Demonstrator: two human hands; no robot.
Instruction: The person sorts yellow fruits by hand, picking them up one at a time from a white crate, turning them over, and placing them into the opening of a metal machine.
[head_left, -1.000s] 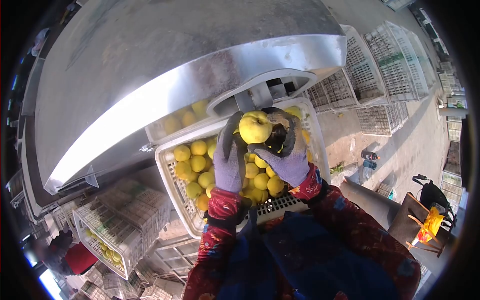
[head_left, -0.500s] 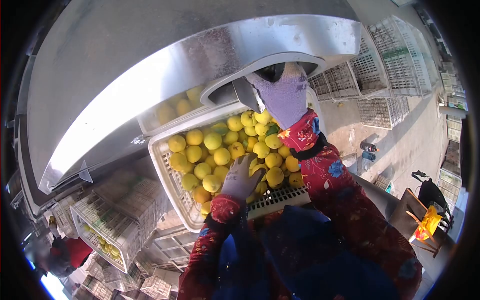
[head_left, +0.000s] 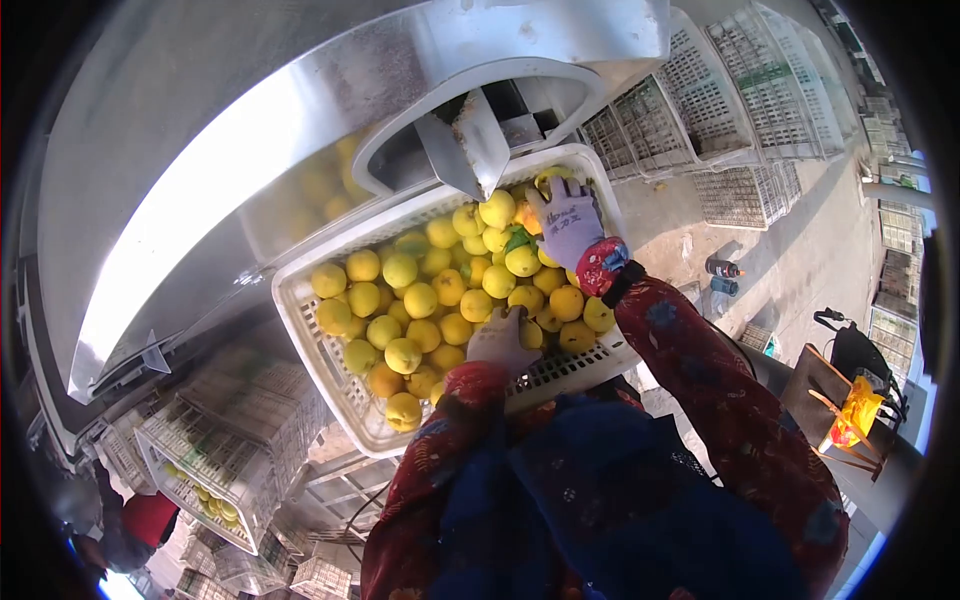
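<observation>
A white slatted crate (head_left: 300, 335) full of yellow citrus fruits (head_left: 420, 300) stands tilted in front of me, a few green leaves among them. At its near side my left hand (head_left: 503, 342), in a pale purple glove, curls its fingers down around a fruit that the hand mostly covers. My right hand (head_left: 568, 218), gloved alike, lies over the fruits at the crate's far right corner. Its fingers are spread, touching an orange-yellow fruit (head_left: 527, 216). Beyond the crate's far edge is a metal chute opening (head_left: 480, 135) with an angled plate in it.
A large shiny metal housing (head_left: 300, 120) arches over the far side. Stacked white crates (head_left: 690, 100) stand at the right, and more crates (head_left: 220, 430) at the lower left, one holding fruit. Bottles (head_left: 722, 270) and a chair (head_left: 840, 410) are at the right. Another person (head_left: 140, 520) is at the left edge.
My right hand has come out of the chute opening and down onto the fruits. My left hand has shifted slightly right, its fingers curling deeper. The view has moved a little.
</observation>
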